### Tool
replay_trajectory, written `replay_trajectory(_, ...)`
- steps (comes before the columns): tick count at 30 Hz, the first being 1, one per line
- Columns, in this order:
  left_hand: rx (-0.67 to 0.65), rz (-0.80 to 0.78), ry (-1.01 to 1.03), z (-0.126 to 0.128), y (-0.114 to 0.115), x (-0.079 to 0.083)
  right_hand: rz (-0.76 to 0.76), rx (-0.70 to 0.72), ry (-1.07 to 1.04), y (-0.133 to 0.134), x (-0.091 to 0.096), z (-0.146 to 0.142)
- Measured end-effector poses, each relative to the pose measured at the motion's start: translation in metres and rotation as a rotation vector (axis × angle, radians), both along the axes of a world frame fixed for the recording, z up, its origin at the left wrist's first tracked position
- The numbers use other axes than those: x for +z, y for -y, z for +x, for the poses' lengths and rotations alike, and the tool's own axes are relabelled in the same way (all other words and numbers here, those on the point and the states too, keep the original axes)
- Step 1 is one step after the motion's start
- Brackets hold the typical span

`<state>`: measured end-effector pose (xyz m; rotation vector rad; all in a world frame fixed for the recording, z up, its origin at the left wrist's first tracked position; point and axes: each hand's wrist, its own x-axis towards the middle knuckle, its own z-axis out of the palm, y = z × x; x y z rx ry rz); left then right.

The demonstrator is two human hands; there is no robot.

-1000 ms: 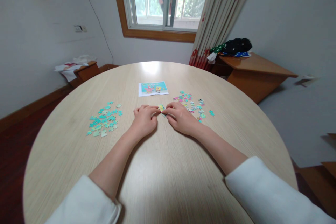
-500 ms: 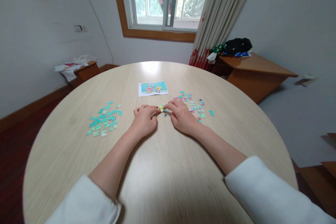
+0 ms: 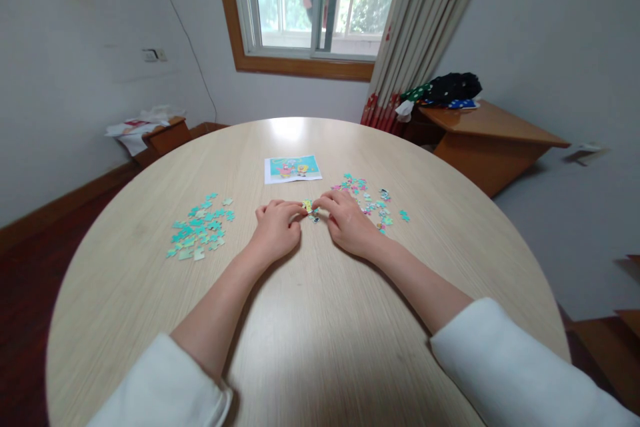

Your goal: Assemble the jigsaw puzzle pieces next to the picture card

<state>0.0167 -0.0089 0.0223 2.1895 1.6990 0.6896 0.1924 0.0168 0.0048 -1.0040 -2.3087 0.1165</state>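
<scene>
Several small jigsaw puzzle pieces (image 3: 307, 204), yellow, teal and dark, lie together mid-table between my two hands. My left hand (image 3: 277, 230) reaches them from the left, its thumb and fingers closed at their edge. From the right, my right hand (image 3: 350, 223) has its fingers bent down and closed on the other side of the same pieces. My fingertips hide part of them. Beyond my hands lies a printed picture sheet (image 3: 293, 169) with a pink and a yellow cartoon figure on teal.
A spread of teal and pale green pieces (image 3: 200, 230) lies on the left of the round wooden table (image 3: 310, 347). Mixed teal, pink and white pieces (image 3: 373, 203) lie right of my right hand, with one teal piece (image 3: 405, 215) apart. A brown side table (image 3: 490, 123) bears cloths.
The whole view has shifted very slightly. Both hands stay at the same pieces with hardly any visible movement.
</scene>
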Motion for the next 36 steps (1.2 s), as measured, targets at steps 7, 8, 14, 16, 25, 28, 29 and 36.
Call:
replay_trajectory(7, 0.002, 0.009, 0.006, -0.0004, -0.0008, -0.0011, -0.027, 0.007, 0.017, -0.0015, -0.0047, 0.0018)
replay_trajectory(8, 0.001, 0.011, 0.008, -0.0005, -0.0009, -0.0015, -0.027, 0.01, 0.019, -0.0017, -0.0048, 0.0017)
replay_trajectory(14, 0.004, 0.011, 0.013, -0.0006, -0.0009, -0.0021, -0.016, -0.016, 0.001, -0.0005, 0.0, -0.0005)
replay_trajectory(16, 0.002, 0.014, 0.013, -0.0008, -0.0009, -0.0022, -0.011, -0.02, -0.007, 0.0, 0.0013, -0.0006)
replay_trajectory(25, -0.002, 0.009, -0.002, -0.0011, -0.0015, -0.0027, -0.005, -0.003, 0.026, -0.0023, -0.0033, 0.002)
replay_trajectory(28, -0.004, 0.017, -0.011, -0.001, -0.0016, -0.003, 0.0, 0.002, 0.024, -0.0028, -0.0041, 0.0021)
replay_trajectory(29, -0.004, 0.017, -0.011, -0.001, -0.0016, -0.003, 0.001, 0.002, 0.023, -0.0028, -0.0041, 0.002)
replay_trajectory(36, -0.022, 0.009, -0.036, -0.0004, -0.0008, -0.0024, 0.001, 0.012, -0.002, -0.0023, -0.003, 0.0017)
